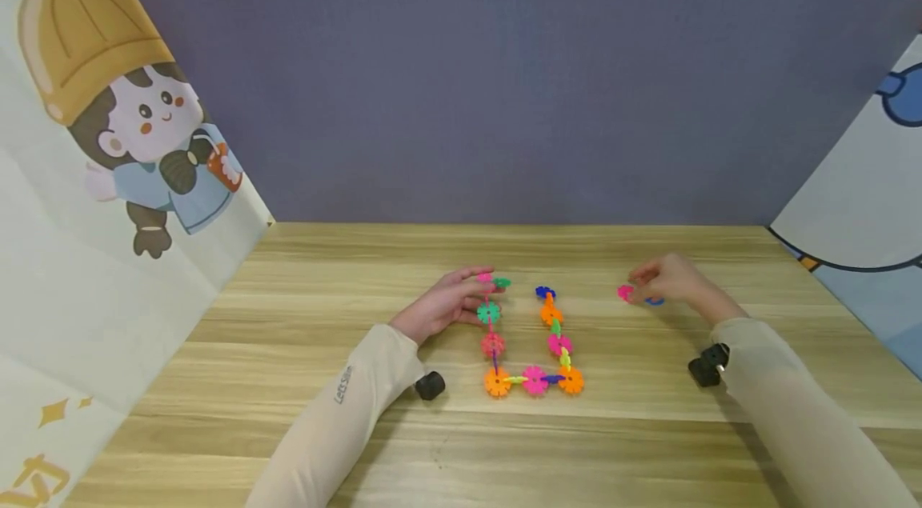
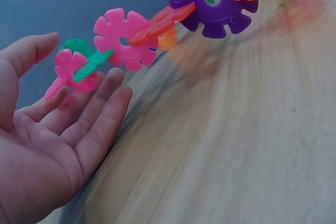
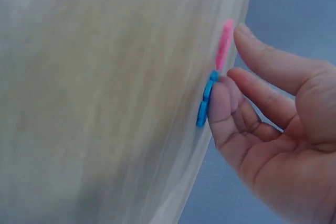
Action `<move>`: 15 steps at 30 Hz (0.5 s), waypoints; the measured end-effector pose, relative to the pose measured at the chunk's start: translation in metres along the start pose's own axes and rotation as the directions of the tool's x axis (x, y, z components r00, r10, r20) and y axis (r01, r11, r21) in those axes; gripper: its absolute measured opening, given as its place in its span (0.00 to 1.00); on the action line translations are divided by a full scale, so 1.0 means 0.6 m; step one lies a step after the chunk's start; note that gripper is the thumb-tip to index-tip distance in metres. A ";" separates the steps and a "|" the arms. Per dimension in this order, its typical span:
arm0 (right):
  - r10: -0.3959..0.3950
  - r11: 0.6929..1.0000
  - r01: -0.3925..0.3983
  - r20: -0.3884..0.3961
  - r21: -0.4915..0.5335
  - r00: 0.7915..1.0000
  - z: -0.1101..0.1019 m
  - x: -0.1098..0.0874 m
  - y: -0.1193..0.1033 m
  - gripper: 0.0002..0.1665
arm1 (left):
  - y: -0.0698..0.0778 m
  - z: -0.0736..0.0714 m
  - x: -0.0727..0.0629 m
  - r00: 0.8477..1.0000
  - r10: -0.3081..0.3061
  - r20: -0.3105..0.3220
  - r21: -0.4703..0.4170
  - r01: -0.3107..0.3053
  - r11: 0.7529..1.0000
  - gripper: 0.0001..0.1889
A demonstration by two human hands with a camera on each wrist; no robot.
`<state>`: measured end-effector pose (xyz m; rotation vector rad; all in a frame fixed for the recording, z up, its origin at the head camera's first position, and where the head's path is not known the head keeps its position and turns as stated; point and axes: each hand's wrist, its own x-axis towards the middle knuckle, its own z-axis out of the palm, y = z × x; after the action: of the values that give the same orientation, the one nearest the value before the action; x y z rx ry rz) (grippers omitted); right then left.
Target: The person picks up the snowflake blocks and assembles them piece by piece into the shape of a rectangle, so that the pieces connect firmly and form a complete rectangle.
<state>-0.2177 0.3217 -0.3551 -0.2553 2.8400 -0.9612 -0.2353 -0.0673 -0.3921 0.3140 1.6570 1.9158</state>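
Interlocking plastic snowflake discs form a U-shaped chain (image 1: 498, 382) on the table, in orange, pink, green, yellow and blue. My left hand (image 1: 442, 305) is beside the chain's far left end, its thumb and fingers spread around a pink disc (image 2: 71, 65) and a green disc (image 2: 93, 65), without curling round them. Off to the right, my right hand (image 1: 670, 282) is over two loose discs. Its fingertips are right at the blue disc (image 3: 207, 100). The thumb tip is near the pink disc (image 3: 224, 44), apart from the other fingertips.
The wood-grain table (image 1: 288, 348) runs back to a grey-purple panel (image 1: 504, 76). A cartoon-printed wall (image 1: 65, 268) stands at the left, another printed wall (image 1: 843, 188) at the right. The chain's right arm ends in a dark blue disc (image 1: 545, 293).
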 end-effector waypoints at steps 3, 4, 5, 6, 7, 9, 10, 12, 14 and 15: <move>-0.009 0.999 0.010 0.021 -0.036 1.000 0.002 0.003 -0.004 0.28 | 0.002 0.003 0.003 1.000 0.007 -0.025 -0.003 -0.007 1.000 0.29; -0.008 0.999 0.009 0.025 -0.041 1.000 0.002 0.004 -0.005 0.27 | 0.003 0.004 0.004 0.999 0.009 -0.034 -0.003 -0.009 1.000 0.28; -0.010 0.999 0.011 0.025 -0.046 1.000 0.003 0.006 -0.005 0.26 | 0.002 0.004 0.006 0.999 0.012 -0.040 -0.004 -0.012 1.000 0.28; -0.001 0.999 0.002 0.025 -0.045 1.000 0.004 0.007 -0.007 0.25 | 0.002 0.005 0.007 0.999 0.014 -0.048 -0.001 -0.014 1.000 0.27; 0.002 0.999 -0.001 0.027 -0.049 1.000 0.004 0.007 -0.008 0.24 | 0.002 0.005 0.008 0.998 0.014 -0.056 0.002 -0.014 1.000 0.27; 0.010 0.999 -0.009 0.031 -0.043 0.999 0.005 0.009 -0.009 0.23 | 0.001 0.006 0.010 0.998 0.016 -0.066 0.006 -0.016 1.000 0.26; 0.016 0.999 -0.015 0.032 -0.043 0.999 0.006 0.009 -0.008 0.22 | 0.001 0.007 0.011 0.997 0.015 -0.070 0.006 -0.015 1.000 0.26; 0.026 0.999 -0.025 0.032 -0.036 0.999 0.008 0.010 -0.008 0.22 | 0.001 0.008 0.011 0.997 0.012 -0.081 0.003 -0.012 1.000 0.26; 0.029 0.999 -0.028 0.032 -0.031 0.999 0.010 0.010 -0.008 0.22 | 0.002 0.010 0.011 0.996 0.013 -0.087 -0.003 -0.013 1.000 0.26; 0.029 0.999 -0.029 0.030 -0.027 0.999 0.010 0.010 -0.008 0.21 | 0.002 0.010 0.011 0.996 0.012 -0.090 -0.004 -0.012 1.000 0.26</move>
<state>-0.2220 0.3130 -0.3572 -0.2286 2.8229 -0.9069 -0.2377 -0.0588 -0.3909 0.2390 1.7120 1.9687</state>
